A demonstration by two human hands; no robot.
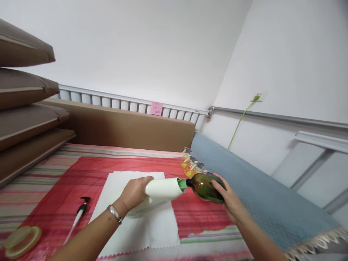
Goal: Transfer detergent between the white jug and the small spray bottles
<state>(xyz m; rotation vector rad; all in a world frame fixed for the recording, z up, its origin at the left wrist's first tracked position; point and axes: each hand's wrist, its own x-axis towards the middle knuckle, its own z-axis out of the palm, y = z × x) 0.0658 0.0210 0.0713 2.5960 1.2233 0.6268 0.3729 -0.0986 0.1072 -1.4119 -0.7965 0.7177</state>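
Head view: container (pixel 163 189) gripped by left hand (pixel 136 193), bottle (pixel 208 186) by right hand (pixel 227 196); far sprayers (pixel 189 168) partly hidden by bottle, pump (pixel 81 209) left of cloth (pixel 136 235).

The bottle (pixel 208 187) is translucent dark green shading into amber-brown, its neck black; the container (pixel 163 190) is plain off-white with a faint green tint, its mouth brighter green; the sheet (pixel 95 170) is red, the cloth (pixel 21 203) under it striped pink, white, green and purple; by the sheet's far right corner, the small bottles (pixel 189 171) are yellow, topped grey and cream; near its left edge, the pump (pixel 81 209) is black and white; toward its near left corner, the round lid (pixel 19 237) is pale yellow.
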